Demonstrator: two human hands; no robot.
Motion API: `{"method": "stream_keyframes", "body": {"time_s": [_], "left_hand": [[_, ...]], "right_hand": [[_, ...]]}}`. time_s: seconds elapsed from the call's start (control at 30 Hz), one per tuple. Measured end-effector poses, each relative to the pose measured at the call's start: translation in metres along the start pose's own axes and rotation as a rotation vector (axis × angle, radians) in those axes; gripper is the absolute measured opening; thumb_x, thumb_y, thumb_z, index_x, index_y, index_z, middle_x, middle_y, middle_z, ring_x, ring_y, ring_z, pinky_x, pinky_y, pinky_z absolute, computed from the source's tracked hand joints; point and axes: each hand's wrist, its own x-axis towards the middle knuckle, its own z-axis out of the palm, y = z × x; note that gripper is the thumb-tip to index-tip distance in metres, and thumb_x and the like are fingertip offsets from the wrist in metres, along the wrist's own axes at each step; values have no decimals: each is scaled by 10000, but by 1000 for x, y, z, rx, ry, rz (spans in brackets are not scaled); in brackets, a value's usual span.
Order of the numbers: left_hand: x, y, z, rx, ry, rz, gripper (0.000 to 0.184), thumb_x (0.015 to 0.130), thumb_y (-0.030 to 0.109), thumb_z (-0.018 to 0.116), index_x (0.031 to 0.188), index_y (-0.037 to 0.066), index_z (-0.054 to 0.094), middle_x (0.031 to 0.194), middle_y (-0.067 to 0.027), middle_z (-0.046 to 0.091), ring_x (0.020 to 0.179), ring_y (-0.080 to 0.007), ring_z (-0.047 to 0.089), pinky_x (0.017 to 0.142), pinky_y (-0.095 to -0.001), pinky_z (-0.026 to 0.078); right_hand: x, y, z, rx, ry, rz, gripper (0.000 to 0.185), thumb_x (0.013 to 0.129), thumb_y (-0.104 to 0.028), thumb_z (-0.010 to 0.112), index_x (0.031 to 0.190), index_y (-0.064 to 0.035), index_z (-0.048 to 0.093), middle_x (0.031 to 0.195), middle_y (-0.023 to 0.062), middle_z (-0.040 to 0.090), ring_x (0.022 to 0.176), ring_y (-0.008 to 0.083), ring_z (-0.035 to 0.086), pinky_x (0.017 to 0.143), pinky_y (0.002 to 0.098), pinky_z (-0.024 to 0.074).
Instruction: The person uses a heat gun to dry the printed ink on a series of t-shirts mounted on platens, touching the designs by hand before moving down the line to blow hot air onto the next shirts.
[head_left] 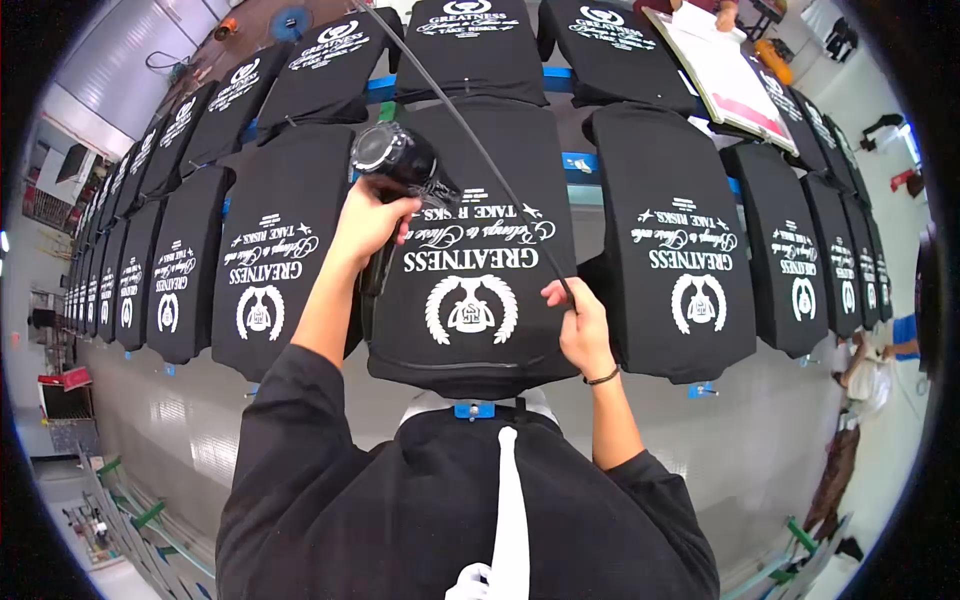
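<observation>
My left hand [368, 222] is wrapped round the handle of a black hair dryer [395, 155]. The dryer's nozzle points right, over the upper part of a black T-shirt [545, 300] with white print, stretched on a board right in front of me. A long black cord [478, 150] crosses the shirt diagonally from the top of the view. Closed on its lower end is my right hand [583, 330], above the shirt's right edge; a dark band circles that wrist. The dryer partly covers the printed lettering.
More printed black shirts on boards stand close by, including one to the left [285, 190] and one to the right [665, 200]. At upper right, a co-worker's hand [727, 15] is by a white framed screen [715, 60]. Blue brackets [475, 410] jut below the boards.
</observation>
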Motion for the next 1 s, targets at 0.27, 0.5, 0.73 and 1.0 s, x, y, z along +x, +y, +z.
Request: {"method": "stream_keyframes", "body": {"time_s": [0.27, 0.5, 0.73, 1.0], "left_hand": [[36, 0, 41, 9, -46, -18, 113, 813, 20, 676, 791, -7, 569, 642, -53, 577, 504, -126, 547, 448, -276, 451], [27, -5, 16, -33, 42, -84, 100, 801, -12, 674, 821, -36, 579, 633, -56, 578, 480, -118, 547, 433, -272, 458], [-7, -19, -46, 65, 164, -64, 338, 789, -26, 678, 1050, -31, 463, 659, -63, 572, 489, -116, 546, 412, -260, 455], [-11, -22, -31, -11, 106, -78, 316, 799, -27, 686, 1027, -29, 469, 656, -41, 564, 482, -100, 535, 411, -253, 451]], "right_hand": [[-36, 25, -40, 102, -11, 190, 387, 741, 173, 287, 975, 29, 560, 942, 60, 606, 847, 123, 537, 840, 242, 458], [-54, 31, -51, 56, 44, 294, 360, 750, 168, 326, 964, 38, 584, 928, 92, 624, 835, 166, 586, 819, 270, 472], [-74, 42, -34, -28, 165, 371, 334, 803, 134, 347, 1004, 31, 593, 991, 84, 642, 914, 146, 597, 868, 262, 466], [-73, 49, -39, 822, 323, 596, 262, 815, 115, 455, 1000, -56, 529, 1113, 74, 601, 845, 131, 556, 641, 228, 432]]}}
